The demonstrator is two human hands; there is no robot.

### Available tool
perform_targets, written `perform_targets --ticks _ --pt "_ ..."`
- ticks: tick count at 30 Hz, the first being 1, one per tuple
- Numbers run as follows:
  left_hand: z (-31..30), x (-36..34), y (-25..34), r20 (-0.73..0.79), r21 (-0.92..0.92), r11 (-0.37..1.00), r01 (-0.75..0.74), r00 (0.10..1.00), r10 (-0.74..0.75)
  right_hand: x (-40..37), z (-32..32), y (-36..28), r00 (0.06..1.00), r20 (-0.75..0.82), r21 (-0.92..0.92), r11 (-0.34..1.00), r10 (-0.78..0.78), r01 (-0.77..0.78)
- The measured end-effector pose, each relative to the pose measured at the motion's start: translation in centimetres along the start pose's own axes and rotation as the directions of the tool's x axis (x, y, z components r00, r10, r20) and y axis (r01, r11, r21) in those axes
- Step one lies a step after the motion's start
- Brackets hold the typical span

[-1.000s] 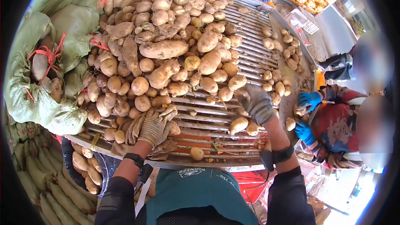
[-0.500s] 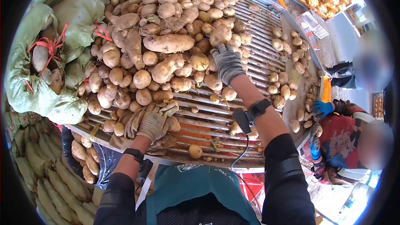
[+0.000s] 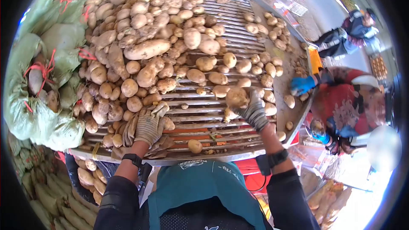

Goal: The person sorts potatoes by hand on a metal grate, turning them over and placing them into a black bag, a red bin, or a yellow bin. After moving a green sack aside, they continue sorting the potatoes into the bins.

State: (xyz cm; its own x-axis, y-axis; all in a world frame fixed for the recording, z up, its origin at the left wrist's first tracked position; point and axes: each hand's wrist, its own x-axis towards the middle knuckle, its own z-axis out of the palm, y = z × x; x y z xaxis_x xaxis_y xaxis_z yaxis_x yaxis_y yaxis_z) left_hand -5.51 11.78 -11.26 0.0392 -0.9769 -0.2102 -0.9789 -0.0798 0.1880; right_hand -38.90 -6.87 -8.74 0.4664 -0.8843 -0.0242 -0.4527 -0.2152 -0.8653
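Note:
My right hand [image 3: 255, 113], in a striped grey knit glove, has its fingers around the right side of a large round potato [image 3: 237, 97] over the slatted metal rack [image 3: 196, 125]. Smaller potatoes lie close by on both sides of it. At the rack's near left, my left hand [image 3: 149, 128], gloved alike, is closed on a crumpled brown cloth [image 3: 129, 133]. A potato [image 3: 168, 123] lies against that hand's right side. Beyond the left hand rises a heap of soil-covered potatoes [image 3: 132, 66], among them a long one [image 3: 147, 50].
Green sacks [image 3: 55, 123] with red ties border the rack on the left. A metal side rim [image 3: 300, 121] bounds the right. Across it, a co-worker's blue-gloved hand [image 3: 302, 85] reaches toward potatoes. Another person [image 3: 355, 30] stands farther back. Filled sacks [image 3: 55, 196] lie below left.
My right hand has come nearer and to the right, now with a large potato at its fingers. Potatoes have spread over the rack's middle. My left hand stays on the cloth; the view has shifted.

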Motion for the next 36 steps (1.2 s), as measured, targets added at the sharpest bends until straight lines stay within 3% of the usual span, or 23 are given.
perform_targets --ticks 1,3,4,5,7,10,12,13,14,16,18,20,21,22,24,25,27,30,32,33,34,35,36 --pt "0.2 0.0 0.1 -0.083 0.03 0.999 -0.027 0.996 0.03 -2.2 0.1 -1.8 0.983 0.038 0.323 0.929 0.177 -0.18" --pt "-0.1 -0.1 0.3 -0.205 0.009 0.995 -0.1 0.974 0.099 -6.2 1.3 -0.4 0.988 0.043 0.541 0.828 0.146 -0.146" --pt "-0.6 0.1 0.5 -0.205 0.02 0.991 -0.129 0.97 0.131 -7.7 2.2 -0.5 0.989 0.055 0.614 0.776 0.141 -0.144" --pt "-0.9 0.0 0.7 -0.159 0.006 0.996 -0.089 0.983 0.088 -9.0 3.0 -1.6 0.982 0.085 0.752 0.636 0.168 -0.174" --pt "-1.2 -0.5 1.0 -0.11 0.011 0.997 -0.071 0.991 0.071 -10.7 2.8 -5.7 0.98 0.131 0.78 0.595 0.149 -0.194" --pt "-0.5 -0.6 0.7 -0.182 -0.063 0.993 -0.102 0.979 0.089 -12.3 3.3 -8.7 0.989 0.104 0.796 0.587 0.103 -0.145" --pt "0.3 -0.8 2.2 -0.606 -0.251 0.943 -0.219 0.795 0.023 -13.0 4.2 -9.9 0.991 0.081 0.796 0.591 0.107 -0.129" --pt "0.7 -1.0 3.4 -0.583 -0.555 0.737 -0.385 0.812 -0.015 -13.3 5.0 -10.6 0.984 0.067 0.822 0.55 0.165 -0.148" --pt "-0.1 -1.8 5.4 -0.343 -0.866 0.403 -0.295 0.938 -0.052 -13.4 5.4 -11.6 0.984 0.061 0.825 0.547 0.167 -0.144" --pt "-3.1 -3.6 7.8 -0.085 -0.996 0.015 -0.086 0.996 0.014 -13.2 6.0 -13.7 0.965 0.163 0.805 0.538 0.203 -0.249" --pt "-6.1 -4.1 8.0 0.1 -0.934 -0.269 0.236 0.894 0.436 -13.4 6.9 -14.9 0.947 0.199 0.732 0.604 0.254 -0.316" --pt "-9.0 -5.2 7.8 0.131 -0.921 -0.257 0.293 0.855 0.503 -12.9 7.5 -15.5 0.974 0.163 0.384 0.899 0.156 -0.208" --pt "-9.7 -5.6 7.5 0.156 -0.902 -0.251 0.351 0.808 0.568 -12.8 7.3 -16.4 0.984 0.176 0.327 0.942 0.018 -0.076" --pt "-9.8 -5.8 6.8 0.172 -0.9 -0.239 0.364 0.802 0.573 -12.3 7.9 -15.2 0.974 0.176 0.12 0.985 -0.143 0.123" --pt "-10.5 -6.0 5.6 0.264 -0.918 -0.065 0.392 0.724 0.637 -11.9 9.4 -14.9 0.937 0.172 0.087 0.952 -0.304 0.293" --pt "-11.1 -6.3 5.6 0.321 -0.878 -0.094 0.469 0.724 0.611 -11.6 10.4 -14.1 0.883 0.156 0.033 0.896 -0.443 0.443" --pt "-11.8 -6.1 4.3 0.36 -0.872 -0.039 0.487 0.695 0.623 -11.0 10.7 -15.1 0.688 0.041 -0.048 0.687 -0.724 0.725" --pt "-12.8 -5.7 3.2 0.395 -0.896 0.103 0.432 0.668 0.63 -11.0 12.1 -14.5 0.65 0.024 -0.12 0.643 -0.76 0.756" --pt "-12.0 -5.6 2.7 0.358 -0.86 -0.045 0.508 0.664 0.656 -11.5 13.4 -13.5 0.65 -0.003 -0.173 0.64 -0.76 0.748" --pt "-11.7 -5.0 2.4 0.367 -0.858 -0.026 0.513 0.648 0.667 -12.0 14.2 -13.2 0.717 -0.009 -0.161 0.709 -0.697 0.687" --pt "-11.3 -4.3 2.1 0.346 -0.908 0.06 0.415 0.66 0.667 -12.4 14.7 -12.8 0.778 -0.008 -0.143 0.771 -0.628 0.621" --pt "-11.0 -4.1 1.9 0.32 -0.941 0.139 0.31 0.673 0.667 -11.8 14.9 -13.1 0.735 -0.139 -0.128 0.748 -0.664 0.651" --pt "-11.0 -4.2 2.0 0.323 -0.939 0.142 0.312 0.666 0.672 -12.2 14.2 -14.2 0.738 -0.144 -0.133 0.752 -0.659 0.645"
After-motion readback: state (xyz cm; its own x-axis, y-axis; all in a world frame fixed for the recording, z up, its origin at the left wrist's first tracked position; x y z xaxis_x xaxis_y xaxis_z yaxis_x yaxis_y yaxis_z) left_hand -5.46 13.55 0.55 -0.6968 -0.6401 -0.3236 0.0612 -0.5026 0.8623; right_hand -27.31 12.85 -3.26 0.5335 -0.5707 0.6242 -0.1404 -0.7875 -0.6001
